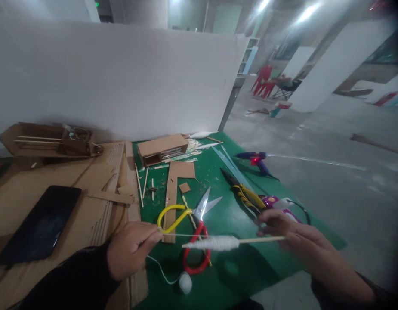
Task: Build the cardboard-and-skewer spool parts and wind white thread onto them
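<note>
My left hand [134,247] is closed in a pinch on white string [181,235], which runs taut to a wound bundle. That bundle of white string [221,243] wraps a thin wooden stick [261,240], held level. At the stick's right end, my right hand [295,237] grips it, its fingers partly blurred. A loose tail of string trails from my left hand to a small white ball [185,283] on the green table. Under the stick lie open scissors [200,209] with one yellow and one red handle.
Yellow-black pliers [244,191] and a blue glue gun [257,160] lie on the right of the green table [218,159]. A cardboard box [163,148] and sticks lie behind. A dark tablet [40,224] rests on cardboard at left. A white panel [121,82] stands at the back.
</note>
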`<state>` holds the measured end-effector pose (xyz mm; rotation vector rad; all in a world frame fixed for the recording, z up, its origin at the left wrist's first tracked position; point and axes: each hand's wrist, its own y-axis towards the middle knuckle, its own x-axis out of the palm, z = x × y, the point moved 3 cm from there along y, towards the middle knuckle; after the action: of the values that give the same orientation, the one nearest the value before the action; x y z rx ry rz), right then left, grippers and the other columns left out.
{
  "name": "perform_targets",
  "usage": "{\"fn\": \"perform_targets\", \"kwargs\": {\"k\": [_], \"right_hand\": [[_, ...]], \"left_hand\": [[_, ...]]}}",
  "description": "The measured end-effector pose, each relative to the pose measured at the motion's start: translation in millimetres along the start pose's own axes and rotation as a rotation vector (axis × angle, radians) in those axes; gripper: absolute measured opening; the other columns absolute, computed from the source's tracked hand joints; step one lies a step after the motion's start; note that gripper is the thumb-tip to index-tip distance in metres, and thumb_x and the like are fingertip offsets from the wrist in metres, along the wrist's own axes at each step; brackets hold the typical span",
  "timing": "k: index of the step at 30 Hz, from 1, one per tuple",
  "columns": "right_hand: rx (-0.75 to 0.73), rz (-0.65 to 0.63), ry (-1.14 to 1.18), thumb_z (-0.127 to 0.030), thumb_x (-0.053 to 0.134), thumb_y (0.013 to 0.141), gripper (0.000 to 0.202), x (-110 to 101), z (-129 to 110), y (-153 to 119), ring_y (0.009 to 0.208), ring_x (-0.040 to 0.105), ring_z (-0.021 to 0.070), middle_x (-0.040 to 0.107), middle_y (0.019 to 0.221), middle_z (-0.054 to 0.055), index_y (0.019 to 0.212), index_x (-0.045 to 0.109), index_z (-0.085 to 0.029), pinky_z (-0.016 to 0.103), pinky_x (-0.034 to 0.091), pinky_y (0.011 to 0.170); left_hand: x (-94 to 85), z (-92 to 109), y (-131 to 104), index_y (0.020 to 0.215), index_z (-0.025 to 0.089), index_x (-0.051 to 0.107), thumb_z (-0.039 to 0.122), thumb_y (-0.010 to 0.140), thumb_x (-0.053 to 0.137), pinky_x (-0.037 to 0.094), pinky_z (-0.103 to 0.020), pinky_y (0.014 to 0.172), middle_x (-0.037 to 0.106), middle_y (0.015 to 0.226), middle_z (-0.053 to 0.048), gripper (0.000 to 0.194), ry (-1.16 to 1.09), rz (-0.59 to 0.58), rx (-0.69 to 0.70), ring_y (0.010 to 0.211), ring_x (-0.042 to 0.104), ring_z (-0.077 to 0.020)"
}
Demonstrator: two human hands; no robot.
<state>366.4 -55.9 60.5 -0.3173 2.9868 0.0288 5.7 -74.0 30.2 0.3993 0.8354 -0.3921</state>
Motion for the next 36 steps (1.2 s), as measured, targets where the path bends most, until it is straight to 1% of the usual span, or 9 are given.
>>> {"fn": "perform_targets", "kwargs": {"k": [2, 5, 8, 11, 14, 17, 24, 31, 36], "right_hand": [[0.025, 0.103, 0.207, -0.045, 0.066, 0.078, 0.037, 6, 3, -1, 0.070, 0.062, 0.0222, 0.064, 0.097, 0.011, 0.053, 0.060, -0.019, 0.029, 0.051, 0.052], [0.108, 0.105, 0.528, -0.046, 0.060, 0.083, 0.040, 27, 11, -2, 0.035, 0.043, 0.0069, 0.061, 0.073, 0.003, 0.055, 0.050, -0.019, 0.021, 0.033, 0.031], [0.085, 0.047, 0.651, -0.045, 0.062, 0.081, 0.045, 47, 11, 0, 0.032, 0.045, 0.0074, 0.054, 0.056, -0.001, 0.052, 0.040, -0.019, 0.020, 0.034, 0.033], [0.102, 0.006, 0.616, -0.044, 0.064, 0.082, 0.044, 54, 10, 5, 0.033, 0.051, 0.0101, 0.059, 0.056, 0.000, 0.053, 0.041, -0.019, 0.020, 0.036, 0.033], [0.071, 0.065, 0.480, -0.040, 0.066, 0.082, 0.038, 44, 8, 11, 0.041, 0.057, 0.0138, 0.064, 0.061, 0.004, 0.055, 0.051, -0.018, 0.023, 0.044, 0.038], [-0.044, 0.228, 0.332, -0.036, 0.070, 0.078, 0.028, 28, 3, 15, 0.051, 0.061, 0.0165, 0.065, 0.062, 0.005, 0.060, 0.063, -0.016, 0.025, 0.050, 0.047], [-0.084, 0.510, 0.357, -0.030, 0.076, 0.068, 0.017, 22, -4, 11, 0.059, 0.065, 0.0191, 0.068, 0.071, 0.008, 0.065, 0.073, -0.014, 0.028, 0.055, 0.058], [-0.004, 0.585, 0.500, -0.029, 0.078, 0.060, 0.021, 14, -3, 6, 0.049, 0.058, 0.0128, 0.062, 0.061, 0.003, 0.050, 0.063, -0.017, 0.021, 0.050, 0.045], [0.134, 0.472, 0.419, -0.033, 0.075, 0.064, 0.020, 0, 7, 8, 0.040, 0.051, 0.0127, 0.058, 0.056, 0.004, 0.055, 0.066, -0.019, 0.024, 0.045, 0.038]], "left_hand": [[4.3, 1, 1, 0.061, 0.019, 0.042, 0.026, 0.098, 0.035, 0.029, -0.024, 0.055, 0.046, 0.056, 0.004, 0.039, 0.005, -0.028, 0.016, 0.054, 0.048, -0.0112], [10.1, 1, 3, 0.061, 0.019, 0.044, 0.026, 0.098, 0.036, 0.029, -0.024, 0.054, 0.048, 0.056, 0.004, 0.039, 0.013, -0.043, 0.005, 0.055, 0.049, -0.0111], [10.2, 0, 3, 0.062, 0.019, 0.045, 0.026, 0.098, 0.036, 0.029, -0.024, 0.053, 0.048, 0.056, 0.004, 0.037, 0.010, -0.028, -0.013, 0.054, 0.048, -0.0109], [4.5, 0, 3, 0.061, 0.019, 0.042, 0.025, 0.098, 0.035, 0.029, -0.024, 0.053, 0.045, 0.056, 0.004, 0.038, 0.001, 0.004, -0.030, 0.053, 0.047, -0.0109], [-2.3, -2, 3, 0.060, 0.020, 0.039, 0.025, 0.098, 0.034, 0.028, -0.023, 0.053, 0.042, 0.055, 0.005, 0.038, -0.006, 0.081, -0.037, 0.051, 0.045, -0.0105], [-3.6, -2, 2, 0.060, 0.020, 0.038, 0.024, 0.097, 0.034, 0.027, -0.023, 0.052, 0.039, 0.054, 0.005, 0.038, -0.018, 0.136, -0.021, 0.050, 0.043, -0.0102], [5.6, 0, 0, 0.059, 0.020, 0.034, 0.023, 0.096, 0.035, 0.026, -0.024, 0.052, 0.037, 0.054, 0.006, 0.037, -0.027, 0.075, 0.068, 0.050, 0.042, -0.0102], [4.5, -4, 0, 0.060, 0.020, 0.037, 0.023, 0.097, 0.036, 0.028, -0.024, 0.054, 0.040, 0.055, 0.005, 0.037, 0.025, 0.050, 0.020, 0.052, 0.044, -0.0106], [-2.1, -4, 2, 0.060, 0.020, 0.037, 0.024, 0.098, 0.034, 0.028, -0.024, 0.053, 0.039, 0.055, 0.005, 0.038, 0.042, 0.111, -0.037, 0.051, 0.045, -0.0102]]}}
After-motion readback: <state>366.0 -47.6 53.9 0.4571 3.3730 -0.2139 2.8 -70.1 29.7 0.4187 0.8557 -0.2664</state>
